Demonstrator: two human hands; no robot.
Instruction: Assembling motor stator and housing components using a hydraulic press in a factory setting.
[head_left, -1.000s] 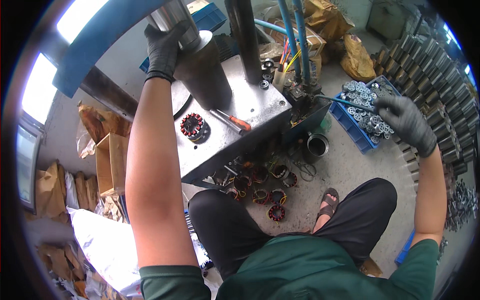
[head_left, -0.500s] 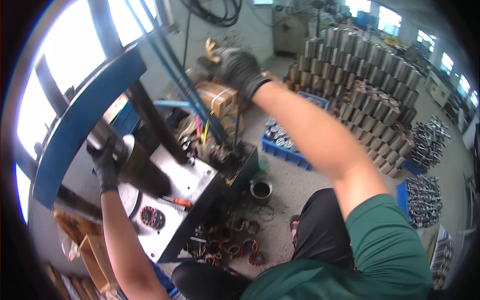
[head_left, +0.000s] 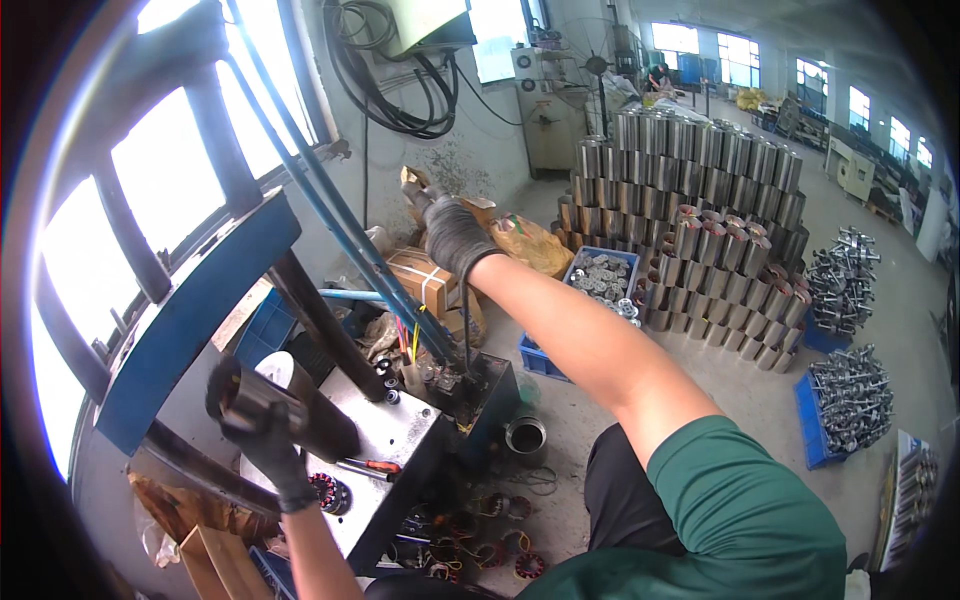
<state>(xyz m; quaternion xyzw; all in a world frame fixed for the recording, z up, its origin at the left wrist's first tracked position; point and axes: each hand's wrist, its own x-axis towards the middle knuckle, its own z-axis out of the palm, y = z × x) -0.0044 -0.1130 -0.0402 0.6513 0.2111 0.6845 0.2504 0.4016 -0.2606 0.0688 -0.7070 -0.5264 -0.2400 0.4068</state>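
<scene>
In a dark glove, my left hand (head_left: 268,445) is wrapped round a shiny metal cylinder (head_left: 240,388), an open-ended sleeve that it holds tilted beside the press. Just right of it, a thick dark cylinder (head_left: 325,420) with a pale round top stands on the metal press table (head_left: 395,425). My right arm reaches far forward, and the gloved right hand (head_left: 450,228) is closed. A tan, brass-like piece (head_left: 412,178) juts from its fingers; I cannot make out what it is. A thin upright rod (head_left: 466,320) rises behind that wrist. Near my left wrist lies a red-wound stator (head_left: 328,492).
The press's blue crossbeam (head_left: 200,320) arches over the left side. A red-handled screwdriver (head_left: 375,466) lies on the table. Stacked metal cylinders (head_left: 690,180), a blue crate (head_left: 605,270) of metal parts and a metal pot (head_left: 525,435) occupy the floor. Wound stators lie below the table.
My left hand has brought the metal cylinder toward me, away from above the dark one. My right hand stays stretched forward and closed. The whole view has tilted upward.
</scene>
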